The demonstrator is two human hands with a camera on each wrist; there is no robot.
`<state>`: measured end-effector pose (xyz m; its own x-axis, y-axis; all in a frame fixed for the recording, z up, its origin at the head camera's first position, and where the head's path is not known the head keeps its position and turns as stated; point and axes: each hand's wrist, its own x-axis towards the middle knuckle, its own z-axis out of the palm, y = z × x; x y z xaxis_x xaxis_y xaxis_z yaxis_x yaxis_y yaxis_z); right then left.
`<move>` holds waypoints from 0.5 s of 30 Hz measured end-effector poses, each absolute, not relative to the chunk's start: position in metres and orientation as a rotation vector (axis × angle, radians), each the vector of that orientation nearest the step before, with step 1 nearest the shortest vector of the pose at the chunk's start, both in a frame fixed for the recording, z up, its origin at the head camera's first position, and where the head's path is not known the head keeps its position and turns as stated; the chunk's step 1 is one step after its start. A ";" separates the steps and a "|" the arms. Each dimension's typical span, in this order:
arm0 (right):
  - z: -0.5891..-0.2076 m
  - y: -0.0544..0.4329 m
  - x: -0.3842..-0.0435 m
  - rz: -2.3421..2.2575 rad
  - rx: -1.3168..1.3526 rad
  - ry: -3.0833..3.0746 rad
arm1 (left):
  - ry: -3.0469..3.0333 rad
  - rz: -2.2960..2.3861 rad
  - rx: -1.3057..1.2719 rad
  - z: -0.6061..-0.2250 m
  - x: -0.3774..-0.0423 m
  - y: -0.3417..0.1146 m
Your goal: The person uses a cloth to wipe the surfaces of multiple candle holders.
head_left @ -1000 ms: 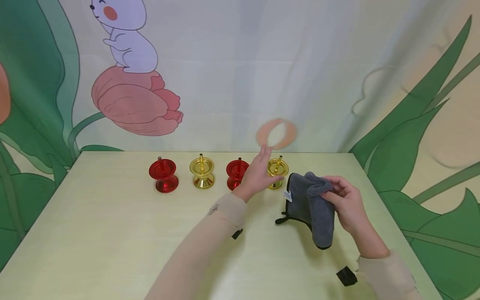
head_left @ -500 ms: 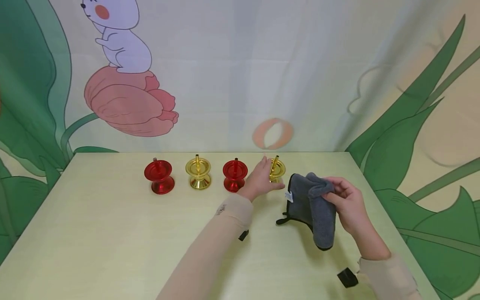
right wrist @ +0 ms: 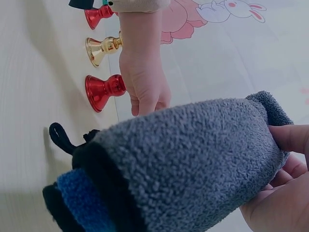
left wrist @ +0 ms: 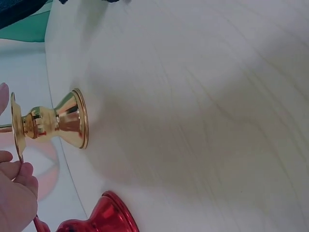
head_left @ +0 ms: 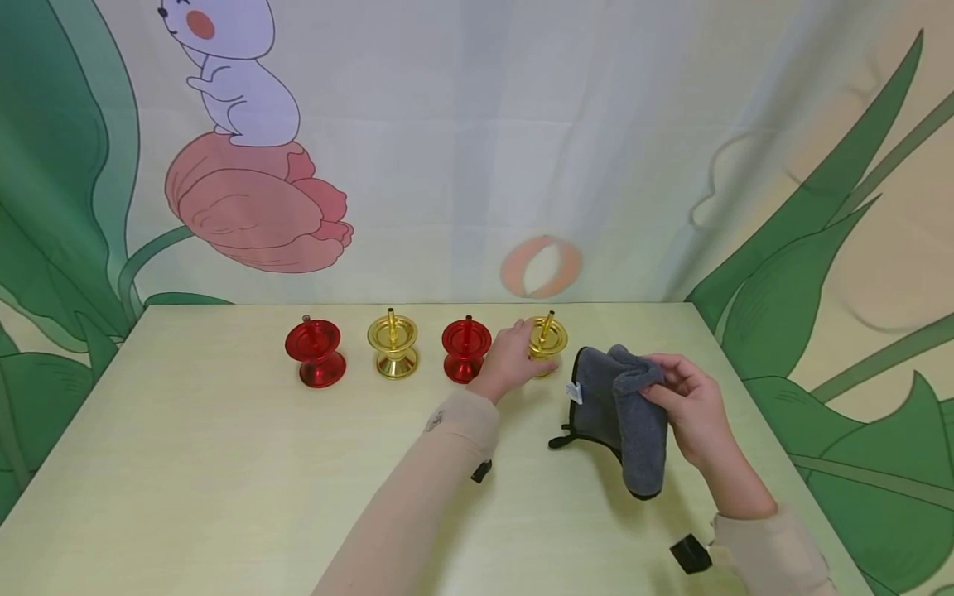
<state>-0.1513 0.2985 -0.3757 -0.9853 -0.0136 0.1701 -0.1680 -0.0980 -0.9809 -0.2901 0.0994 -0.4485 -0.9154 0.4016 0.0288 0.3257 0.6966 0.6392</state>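
The right hand (head_left: 691,406) pinches a grey cloth (head_left: 644,439) while the left hand (head_left: 510,356) touches a gold stand (left wrist: 43,122) (I can't tell if its fingers grip).

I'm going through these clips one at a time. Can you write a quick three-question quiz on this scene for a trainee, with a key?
1. How many candle holders stand on the table?
2. In the head view, which candle holder is nearest the gray cloth? A: far-left red; B: second-from-left gold; C: far-right gold.
3. True or false: the left hand holds the gray cloth.

Key
1. Four.
2. C, the far-right gold candle holder.
3. False; the right hand grips it.
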 end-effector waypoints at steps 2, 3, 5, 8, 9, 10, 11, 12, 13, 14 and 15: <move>-0.376 0.299 -0.151 2.239 0.201 -2.040 | 2.787 1.043 0.599 -0.449 -0.289 0.099; -0.376 0.299 -0.151 2.239 0.199 -2.040 | 2.795 1.046 0.607 -0.450 -0.289 0.099; -0.376 0.299 -0.151 2.235 0.196 -2.040 | 2.812 1.049 0.619 -0.451 -0.288 0.099; -0.376 0.300 -0.151 2.237 0.197 -2.033 | 2.847 1.037 0.632 -0.452 -0.287 0.100; -0.376 0.300 -0.151 2.235 0.198 -2.031 | 2.851 1.041 0.634 -0.452 -0.287 0.100; -0.376 0.301 -0.150 2.234 0.198 -2.029 | 2.850 1.052 0.633 -0.452 -0.287 0.100; -0.376 0.301 -0.150 2.233 0.198 -2.026 | 2.842 1.066 0.636 -0.452 -0.288 0.101; -0.376 0.301 -0.150 2.234 0.197 -2.023 | 2.838 1.066 0.640 -0.451 -0.288 0.101; -0.376 0.302 -0.150 2.232 0.196 -2.023 | 2.828 1.061 0.641 -0.451 -0.288 0.101; -0.375 0.302 -0.150 2.232 0.194 -2.021 | 2.816 1.052 0.645 -0.450 -0.289 0.102; -0.375 0.303 -0.150 2.232 0.191 -2.019 | 2.801 1.043 0.650 -0.449 -0.289 0.102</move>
